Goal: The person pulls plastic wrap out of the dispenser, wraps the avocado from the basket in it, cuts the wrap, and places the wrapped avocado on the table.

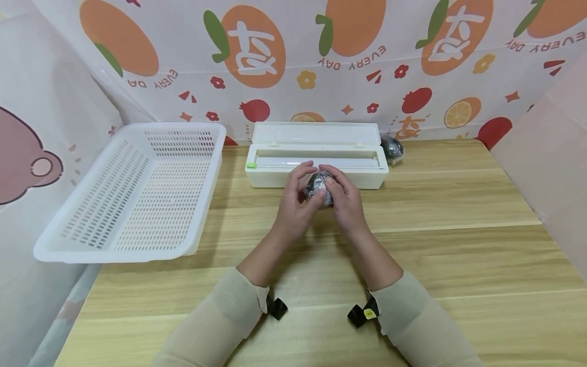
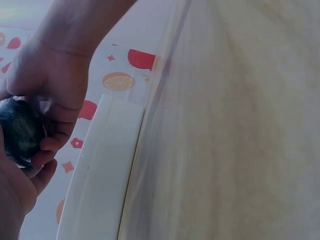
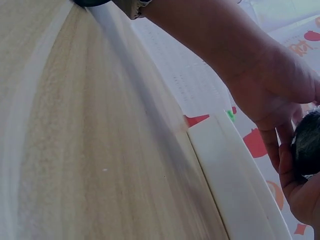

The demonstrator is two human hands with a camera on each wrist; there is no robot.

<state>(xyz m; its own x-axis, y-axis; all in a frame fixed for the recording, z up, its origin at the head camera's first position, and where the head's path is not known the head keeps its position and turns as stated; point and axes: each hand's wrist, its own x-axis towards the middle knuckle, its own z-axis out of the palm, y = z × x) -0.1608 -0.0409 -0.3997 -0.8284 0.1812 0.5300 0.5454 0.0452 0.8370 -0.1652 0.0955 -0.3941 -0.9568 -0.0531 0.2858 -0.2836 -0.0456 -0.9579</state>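
Note:
Both hands hold a dark round thing wrapped in shiny clear film (image 1: pixel 316 187), just in front of the white wrap dispenser (image 1: pixel 316 178). My left hand (image 1: pixel 295 204) curls round its left side and my right hand (image 1: pixel 347 204) round its right, with both thumbs on top. From the left wrist view, the wrapped ball (image 2: pixel 21 131) looks dark green-black between the fingers of the two hands. In the right wrist view the ball (image 3: pixel 307 145) is partly cut off at the edge. The dispenser's lid (image 1: pixel 316 133) stands raised, and a pale roll (image 1: pixel 316 162) lies inside.
A white perforated basket (image 1: pixel 206 204) stands on the left of the wooden table (image 1: pixel 435 265). Another film-wrapped dark ball (image 1: pixel 392 149) lies at the dispenser's right end. Behind hangs a fruit-print cloth (image 1: pixel 302 102). A green slider (image 1: pixel 251 165) sits at the dispenser's left corner.

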